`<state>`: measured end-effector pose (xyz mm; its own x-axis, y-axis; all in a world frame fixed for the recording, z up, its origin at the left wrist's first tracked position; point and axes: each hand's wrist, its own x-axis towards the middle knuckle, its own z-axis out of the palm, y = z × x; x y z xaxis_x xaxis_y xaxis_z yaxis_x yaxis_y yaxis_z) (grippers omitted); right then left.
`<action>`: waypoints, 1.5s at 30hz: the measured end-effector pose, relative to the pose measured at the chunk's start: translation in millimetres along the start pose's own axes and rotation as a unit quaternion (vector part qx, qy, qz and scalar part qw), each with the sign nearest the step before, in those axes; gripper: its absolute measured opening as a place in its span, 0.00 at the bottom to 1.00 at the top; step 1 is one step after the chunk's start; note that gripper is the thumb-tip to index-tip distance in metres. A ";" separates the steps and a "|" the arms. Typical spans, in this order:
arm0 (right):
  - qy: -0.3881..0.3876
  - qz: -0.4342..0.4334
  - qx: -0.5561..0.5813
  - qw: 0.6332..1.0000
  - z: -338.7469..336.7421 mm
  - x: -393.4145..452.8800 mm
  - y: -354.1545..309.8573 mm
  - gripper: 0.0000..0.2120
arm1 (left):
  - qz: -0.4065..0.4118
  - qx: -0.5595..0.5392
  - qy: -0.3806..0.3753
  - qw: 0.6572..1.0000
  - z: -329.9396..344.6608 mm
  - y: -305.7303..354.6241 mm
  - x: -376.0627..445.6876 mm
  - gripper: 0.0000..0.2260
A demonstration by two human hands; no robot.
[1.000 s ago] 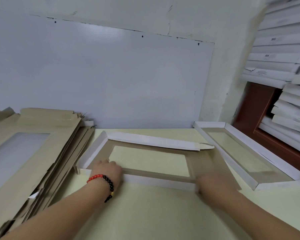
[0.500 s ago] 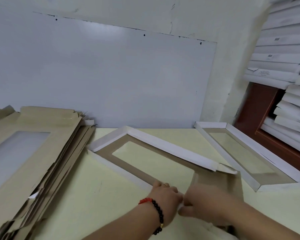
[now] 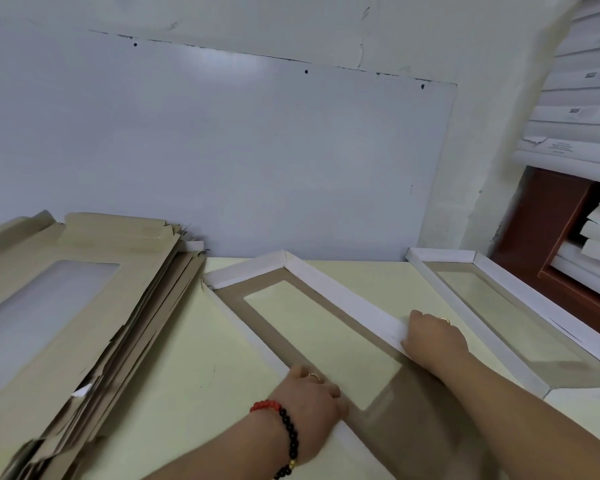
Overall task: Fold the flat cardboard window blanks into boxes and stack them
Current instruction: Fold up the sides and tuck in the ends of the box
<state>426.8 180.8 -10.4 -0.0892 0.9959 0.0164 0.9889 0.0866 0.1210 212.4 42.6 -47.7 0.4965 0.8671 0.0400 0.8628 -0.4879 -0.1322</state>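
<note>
Box [image 3: 312,344] edges under both hands — left [image 3: 312,396], right [image 3: 433,341].

A pale yellow table [image 3: 174,368] is seen below a grey-white wall panel [image 3: 222,161]. A red-brown wooden frame [image 3: 548,233] is set at three o'clock.

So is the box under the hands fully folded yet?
Partly: the box has far white walls raised, but its near end lies flat under both hands.

A half-folded brown window box [image 3: 305,327] with white raised walls lies diagonally at centre. Flat blanks [image 3: 66,323] are piled at nine o'clock; a finished box [image 3: 510,317] sits at three o'clock.
</note>
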 end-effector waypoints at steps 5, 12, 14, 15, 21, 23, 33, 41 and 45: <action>-0.064 -0.013 0.045 0.997 4.3 -4.8 12.9 0.13 | -0.073 0.050 -0.019 0.996 -7.7 -53.4 -4.5 0.15; -0.050 -0.125 0.051 0.990 12.4 -33.7 -6.7 0.21 | -0.114 0.087 -0.069 0.987 -1.7 -101.9 1.6 0.18; -0.035 -0.126 0.028 0.991 17.0 -36.0 -10.8 0.15 | -0.096 0.060 -0.071 0.991 3.1 -106.3 0.2 0.17; -0.036 -0.120 0.029 0.992 17.4 -37.0 -10.6 0.13 | -0.089 0.042 -0.068 0.993 5.6 -107.4 -3.2 0.17; -0.030 -0.202 0.013 0.979 13.7 -56.5 0.1 0.14 | -0.008 -0.105 0.021 0.994 -6.6 -91.4 -39.6 0.21; -0.045 -0.244 0.055 0.967 10.0 -67.3 4.3 0.13 | 0.017 -0.144 0.048 0.988 -13.7 -80.0 -52.9 0.20; -0.123 -0.340 0.103 0.927 1.8 -105.1 54.0 0.28 | 0.035 -0.150 0.022 0.988 0.1 -83.0 -85.5 0.18; -0.040 -0.413 -0.005 0.910 8.8 -111.0 63.3 0.19 | 0.081 -0.126 0.017 0.989 7.4 -78.7 -91.6 0.19; -0.038 -0.427 0.031 0.903 3.2 -112.0 61.4 0.16 | 0.074 -0.256 0.021 0.964 7.2 -74.2 -96.5 0.17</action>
<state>497.9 74.7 -8.0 -0.8160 0.5643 -0.1249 0.5687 0.8225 0.0007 99.7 -4.1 -48.9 0.6114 0.7851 0.0991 0.7111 -0.6000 0.3666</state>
